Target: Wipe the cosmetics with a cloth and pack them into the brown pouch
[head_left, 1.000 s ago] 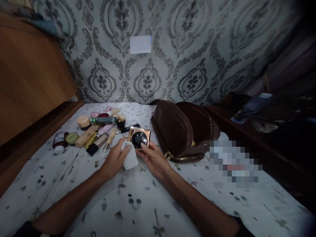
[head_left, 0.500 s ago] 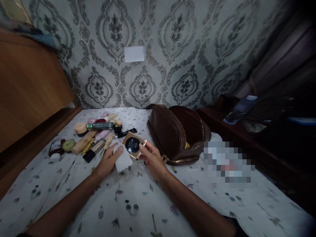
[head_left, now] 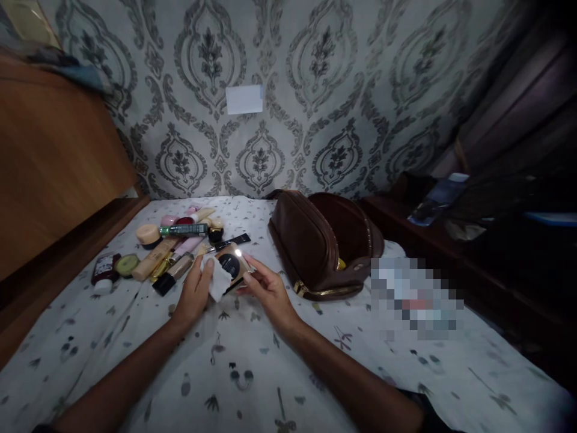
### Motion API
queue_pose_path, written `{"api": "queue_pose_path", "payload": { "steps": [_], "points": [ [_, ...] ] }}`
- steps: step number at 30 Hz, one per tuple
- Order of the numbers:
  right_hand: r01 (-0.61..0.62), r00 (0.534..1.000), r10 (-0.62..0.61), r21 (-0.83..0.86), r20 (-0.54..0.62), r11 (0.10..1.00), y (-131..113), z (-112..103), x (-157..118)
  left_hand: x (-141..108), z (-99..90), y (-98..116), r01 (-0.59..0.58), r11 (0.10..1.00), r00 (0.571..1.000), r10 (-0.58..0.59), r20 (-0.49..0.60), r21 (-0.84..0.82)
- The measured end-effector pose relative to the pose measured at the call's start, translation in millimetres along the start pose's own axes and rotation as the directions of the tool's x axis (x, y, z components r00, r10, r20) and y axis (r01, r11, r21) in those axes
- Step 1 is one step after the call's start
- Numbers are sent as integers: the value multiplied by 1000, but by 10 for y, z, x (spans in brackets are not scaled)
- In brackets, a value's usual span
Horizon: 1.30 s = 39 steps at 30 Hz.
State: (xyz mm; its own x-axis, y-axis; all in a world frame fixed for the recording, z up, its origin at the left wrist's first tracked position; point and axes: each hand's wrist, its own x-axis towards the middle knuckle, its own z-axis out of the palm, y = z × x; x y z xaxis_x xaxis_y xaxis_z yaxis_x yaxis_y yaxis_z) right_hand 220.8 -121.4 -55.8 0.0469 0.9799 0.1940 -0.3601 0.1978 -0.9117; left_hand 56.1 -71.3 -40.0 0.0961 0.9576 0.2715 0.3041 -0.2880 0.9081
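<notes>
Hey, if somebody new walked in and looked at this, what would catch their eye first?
Probably the big brown bag gaping open on the patterned white sheet, right of the hands. Next, the shiny gold compact with its black round, held in the right hand, while the left hand presses a white wipe to it. Left of them lies a jumble of cosmetics, topped by a green tube.

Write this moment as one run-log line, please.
left hand: holds white cloth | right hand: holds gold compact | brown bag: open | cosmetics: on printed sheet

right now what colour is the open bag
The bag is dark brown; the head view shows it best.
</notes>
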Motion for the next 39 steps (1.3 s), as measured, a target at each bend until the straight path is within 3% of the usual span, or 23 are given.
{"api": "queue_pose_path", "payload": {
  "steps": [6, 14, 16, 20, 25, 27, 31, 36, 39],
  "points": [
    [-26, 999, 25, 3, 40, 1000, 104, 33, -35, -19, 29, -76, -224, 961, 973, 212, 85, 165],
    [-60, 998, 60, -15, 11, 998, 162, 31, -46, -65, 81, -193, -370, 901, 920, 320, 229, 226],
    [-73, 997, 73, -25, -11, 997, 138, 28, -47, -76, 76, -185, -430, 881, 886, 370, 280, 196],
    [-148, 982, 144, -27, -125, 989, 131, -6, -29, -98, 78, -173, -572, 809, 773, 478, 418, 132],
    [-204, 953, 223, 110, -204, 973, 180, -42, 20, -78, 92, -233, -698, 686, 672, 529, 518, 205],
    [-218, 944, 245, 143, -219, 966, 173, -36, 35, -59, 78, -263, -717, 638, 665, 509, 546, 279],
    [-232, 937, 273, 196, -217, 953, 112, -6, 42, -23, 0, -270, -684, 608, 699, 390, 600, 403],
    [-241, 938, 279, 191, -207, 952, 94, -8, 30, 10, -99, -260, -704, 605, 661, 369, 654, 371],
    [-230, 950, 247, 107, -192, 967, 88, -52, 36, 44, -144, -254, -656, 642, 702, 325, 633, 397]
  ]
}}
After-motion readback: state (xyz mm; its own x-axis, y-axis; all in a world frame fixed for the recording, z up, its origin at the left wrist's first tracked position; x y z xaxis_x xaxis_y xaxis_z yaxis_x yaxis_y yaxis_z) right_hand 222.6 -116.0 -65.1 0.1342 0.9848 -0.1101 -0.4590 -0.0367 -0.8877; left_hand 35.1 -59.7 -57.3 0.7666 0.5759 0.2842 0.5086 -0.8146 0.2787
